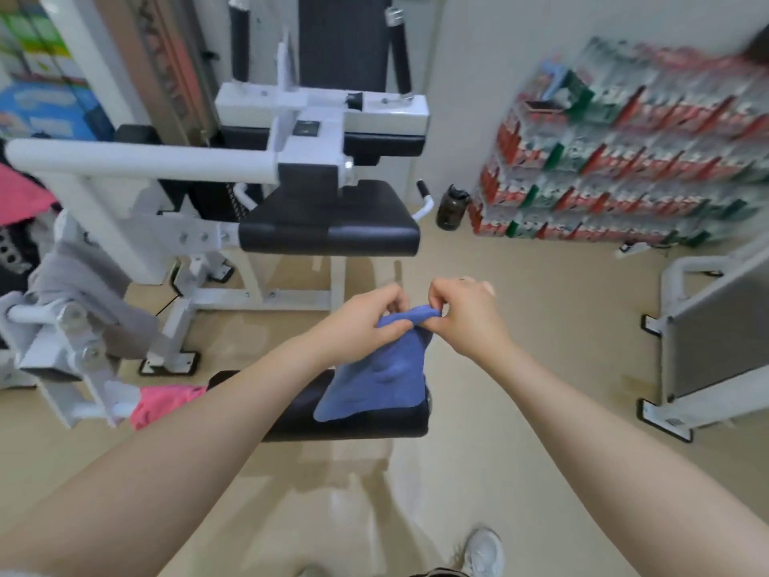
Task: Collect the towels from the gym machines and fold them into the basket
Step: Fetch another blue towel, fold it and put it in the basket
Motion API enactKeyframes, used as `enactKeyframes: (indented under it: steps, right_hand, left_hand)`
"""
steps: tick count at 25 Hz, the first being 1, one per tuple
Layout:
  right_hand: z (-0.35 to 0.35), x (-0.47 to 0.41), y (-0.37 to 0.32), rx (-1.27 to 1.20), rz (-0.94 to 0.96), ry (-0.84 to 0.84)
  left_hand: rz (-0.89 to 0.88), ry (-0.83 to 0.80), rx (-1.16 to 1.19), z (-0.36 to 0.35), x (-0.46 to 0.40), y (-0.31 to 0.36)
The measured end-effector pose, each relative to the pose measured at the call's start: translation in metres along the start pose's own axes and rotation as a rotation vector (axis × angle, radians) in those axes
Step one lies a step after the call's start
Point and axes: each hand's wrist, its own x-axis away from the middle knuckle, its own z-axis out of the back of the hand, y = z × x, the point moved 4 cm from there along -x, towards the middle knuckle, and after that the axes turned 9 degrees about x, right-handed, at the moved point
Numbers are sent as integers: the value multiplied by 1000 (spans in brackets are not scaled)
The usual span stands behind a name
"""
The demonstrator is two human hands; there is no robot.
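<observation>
Pinching the top edge of a blue towel (376, 378), both hands meet just above a black pad (358, 422) at the near end of the gym machine (266, 160). The left hand (366, 322) has its fingers curled over the bunched edge from the left, and the right hand (464, 314) nips the same edge from the right between thumb and bent fingers, so the two grips sit almost touching with a short roll of cloth between them. From there the towel hangs down and slightly towards the person, widening as it falls; its lower end lies on the pad. Its long axis therefore runs from the fingers down to the pad, and the held edge runs left to right. Neither hand is clearly nearer; both are already on the cloth. Drawing the hands apart along that edge would likely spread the towel for folding. A pink towel (164, 403) lies left of the pad, partly behind the left forearm, and a grey cloth (89, 293) drapes over the frame further left; another pink patch (23, 197) is cut off by the left border. No basket is in view. Fingertips on the far side of the cloth are hidden, and the stacked packs (624, 160) at right are blurred.
</observation>
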Motion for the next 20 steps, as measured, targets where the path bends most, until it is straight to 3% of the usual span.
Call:
enactKeyframes:
  steps: [6,15,20]
  right_hand:
    - [44,27,156,-93,14,-148]
    - [129,56,386,-203,-219,44]
    - [153,34,490,-104,-405,106]
  left_hand:
    - [-77,-66,-235,-99,-105,66]
    - [-92,-125,-62,-241,-273,166]
    - [-202,-57,-167,-268,-379,191]
